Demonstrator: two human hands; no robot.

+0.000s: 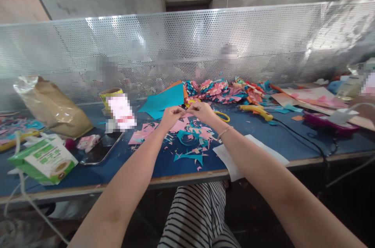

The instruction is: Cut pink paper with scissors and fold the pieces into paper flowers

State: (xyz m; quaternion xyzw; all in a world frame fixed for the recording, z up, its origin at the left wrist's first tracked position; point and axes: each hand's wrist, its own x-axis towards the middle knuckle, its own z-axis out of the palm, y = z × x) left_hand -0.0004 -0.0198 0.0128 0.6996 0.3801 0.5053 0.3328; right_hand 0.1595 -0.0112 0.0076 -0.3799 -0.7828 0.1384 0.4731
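A perforated metal screen (pixel 190 37) rises behind the blue table (pixel 164 168), leaving the shapes beyond it blurred, while the table runs out of view at both ends. Over the table's middle, the left hand (pixel 174 116) and right hand (pixel 202 111) meet, each with thumb and fingers pressed together, anything between them too small to make out. Pink and turquoise paper scraps (pixel 191 137) litter the table below them, partly hidden.
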